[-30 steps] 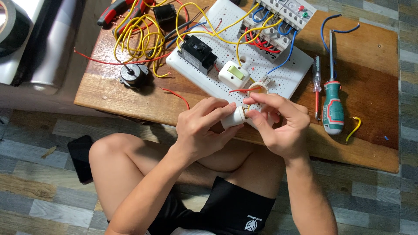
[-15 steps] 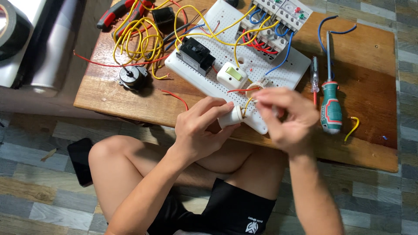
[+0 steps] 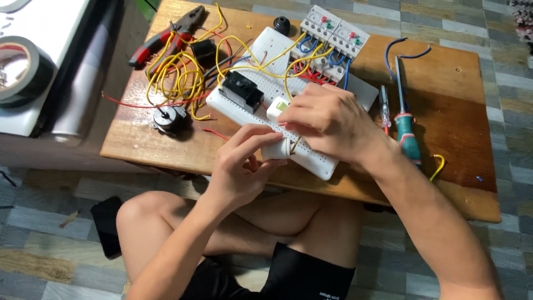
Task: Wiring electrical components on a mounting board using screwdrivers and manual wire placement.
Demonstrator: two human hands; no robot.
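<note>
Two hands meeting over a small white lamp socket (image 3: 276, 149) at the near edge of the white board (image 3: 311, 158) on the tabletop (image 3: 455, 128). Left hand (image 3: 240, 169) clenching the socket, long axis lying sideways. Right hand (image 3: 327, 119) arching over from the right, fingertips pinching a thin wire (image 3: 293, 145) at the socket's end.

One head-worn camera looks steeply down from above the wooden board (image 3: 444, 105), close enough that the board fills the upper half of the view. The person's knees lie below the board's near edge, a grey tiled floor shows around it, and a tape roll (image 3: 22, 69) sits at its left.
</note>
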